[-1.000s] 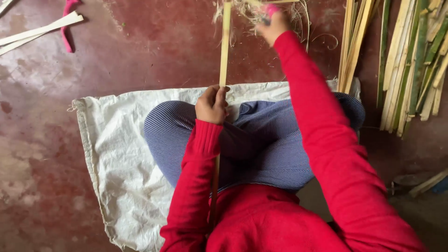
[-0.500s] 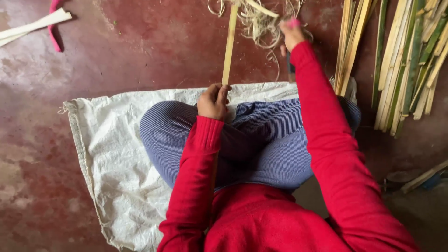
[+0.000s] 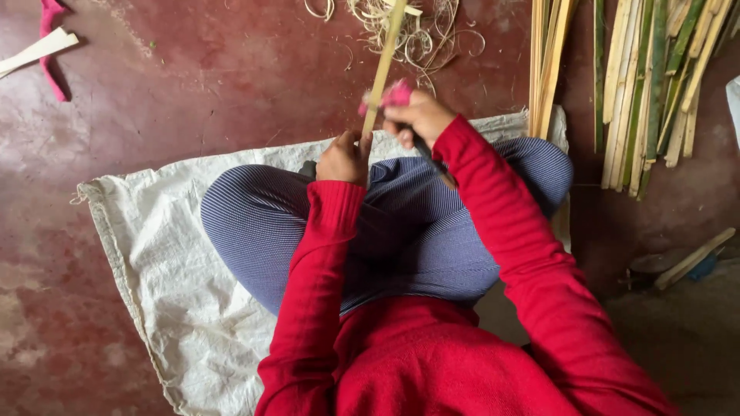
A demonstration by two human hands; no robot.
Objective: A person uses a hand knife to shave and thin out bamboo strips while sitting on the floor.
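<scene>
**Both hands on a bamboo strip, over crossed legs**

Nearest the camera, red sleeves run forward from a red top, over legs in blue striped trousers crossed on a pale woven sack (image 3: 146,262) that is spread on a dark red floor (image 3: 193,85).

The left hand (image 3: 344,158) is clenched around the lower part of a pale bamboo strip (image 3: 383,65), which rises out of the fist and slants up and away to the top edge of the view. Just to its right and slightly farther out, the right hand (image 3: 420,117) is closed on a pink-wrapped tool (image 3: 395,96) pressed against the same strip, a little above the left fist. A dark part of the tool shows below the right hand; its shape is hard to make out.

Beyond the hands, curled bamboo shavings (image 3: 408,31) lie on the floor around the strip's far end. To the right stands a row of split bamboo slats (image 3: 640,85), green and yellow. Far left, a pink cloth (image 3: 52,46) and a pale flat strip (image 3: 35,52) lie together.
</scene>
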